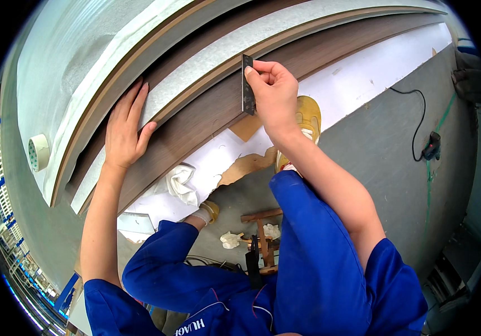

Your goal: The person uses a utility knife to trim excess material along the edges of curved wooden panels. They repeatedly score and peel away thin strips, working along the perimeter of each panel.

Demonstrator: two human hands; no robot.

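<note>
Your right grip point(276, 92) pinches a flat black strip point(247, 92), which crosses the brown panel point(198, 129) up to the pale panel point(195, 68)'s tan edge point(207, 81). Your left grip point(122, 134) lies unclenched over the pale panel.

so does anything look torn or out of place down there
Yes, the white sheet has a ragged, torn-looking edge between the shoes, with brown showing. A crumpled white wad lies on it, and a smaller wad litters the floor.

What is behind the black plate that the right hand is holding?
Brown board shows on both sides of the black plate; whatever the plate and right hand cover cannot be seen.
</note>
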